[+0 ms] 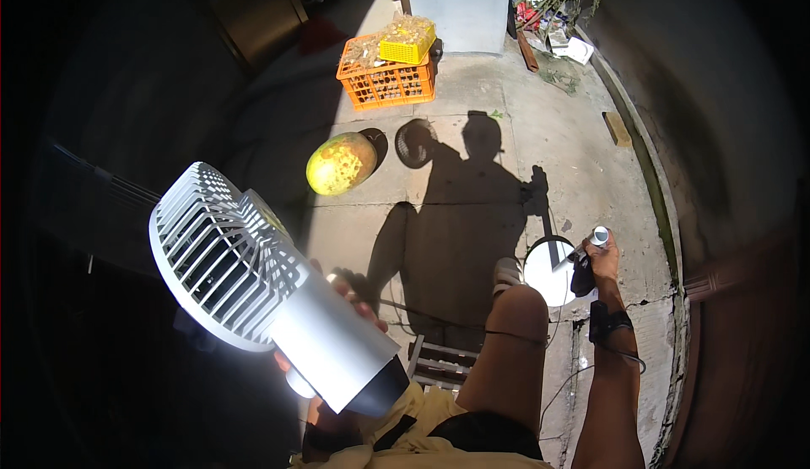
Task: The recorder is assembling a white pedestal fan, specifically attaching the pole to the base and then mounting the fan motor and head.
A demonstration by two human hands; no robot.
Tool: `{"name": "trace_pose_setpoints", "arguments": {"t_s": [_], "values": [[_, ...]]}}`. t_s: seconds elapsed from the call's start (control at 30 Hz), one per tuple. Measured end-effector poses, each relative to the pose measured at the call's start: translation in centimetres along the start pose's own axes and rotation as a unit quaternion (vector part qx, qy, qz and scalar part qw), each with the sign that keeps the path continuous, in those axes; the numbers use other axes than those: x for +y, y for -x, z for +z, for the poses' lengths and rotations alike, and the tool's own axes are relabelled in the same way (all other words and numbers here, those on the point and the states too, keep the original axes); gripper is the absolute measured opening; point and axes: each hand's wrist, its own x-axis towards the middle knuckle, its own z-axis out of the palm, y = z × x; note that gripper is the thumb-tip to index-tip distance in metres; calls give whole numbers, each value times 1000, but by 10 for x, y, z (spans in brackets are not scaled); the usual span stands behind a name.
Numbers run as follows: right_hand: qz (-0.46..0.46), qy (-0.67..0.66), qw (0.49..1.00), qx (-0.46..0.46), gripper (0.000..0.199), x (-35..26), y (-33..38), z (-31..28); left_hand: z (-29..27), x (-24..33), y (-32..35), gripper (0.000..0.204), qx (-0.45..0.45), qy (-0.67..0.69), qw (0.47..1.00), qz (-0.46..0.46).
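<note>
My left hand [369, 313] is wrapped round the thick handle of a white fan [325, 334], at the lower left. The fan's round slatted head tilts up and to the left; most of the palm is hidden behind the handle. On the right, my right hand [604, 258] grips the upper end of a white pole [579, 255]. A round white base [544, 277] lies at the pole's far end, near my foot, bright in the sunlight. A black band [609, 321] circles my right wrist, with a dark cable running from it.
A large yellow-green melon or gourd [342, 164] rests on the concrete ground ahead. Behind it stands an orange crate [392, 89] topped by a small yellow basket [407, 51]. Clutter [553, 26] lies at the back right. A wooden block [617, 129] sits by the right kerb.
</note>
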Motion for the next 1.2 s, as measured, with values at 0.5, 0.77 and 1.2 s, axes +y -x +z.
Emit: {"name": "trace_pose_setpoints", "arguments": {"t_s": [0.5, 0.77, 1.2], "values": [[-122, 26, 979, -162, 29, -190, 34, 81, 12, 10, 33, 109, 29, -152, 987, 30], [-108, 101, 953, -263, 31, -177, 79, 186, 14, 16, 61, 110, 117, -238, 964, -3], [-80, 270, 896, -343, 46, -139, 162, 235, -77, 30, 111, 101, 241, -416, 876, -26]]}}
